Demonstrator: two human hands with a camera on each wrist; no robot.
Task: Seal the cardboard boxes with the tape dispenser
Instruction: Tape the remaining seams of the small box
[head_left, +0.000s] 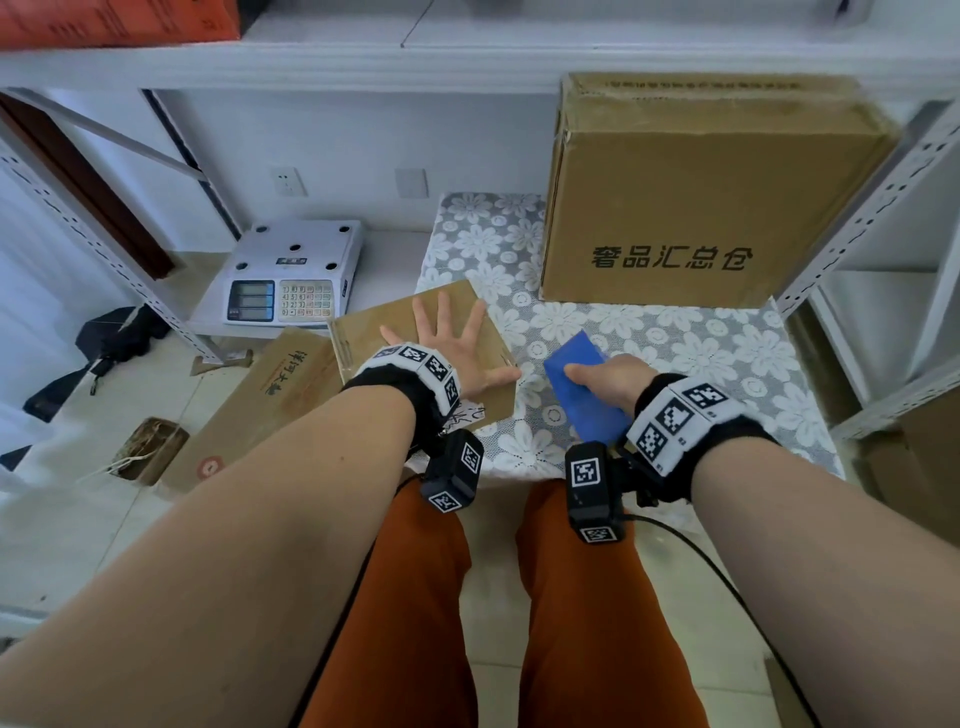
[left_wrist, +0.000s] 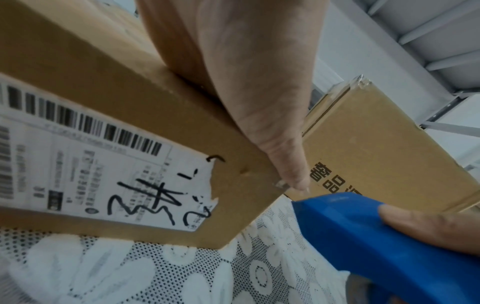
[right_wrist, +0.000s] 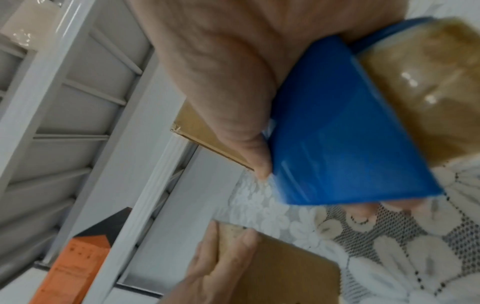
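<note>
The small cardboard box (head_left: 415, 353) lies on the floral tablecloth (head_left: 675, 353) at the table's left edge, overhanging it. The left hand (head_left: 447, 348) presses flat on it, fingers spread. The right hand (head_left: 608, 382) grips the blue tape dispenser (head_left: 582, 389) just beside it. Risk: uneven pressure may tip the overhanging box or skew the tape.

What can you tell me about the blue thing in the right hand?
It is a blue tape dispenser, with a smooth plastic-looking body. A roll of brownish packing tape sits in it, seen from the right wrist. The right hand grips it, thumb on one side, above the flowered lace tablecloth. It is beside the small cardboard box, not touching it.
</note>
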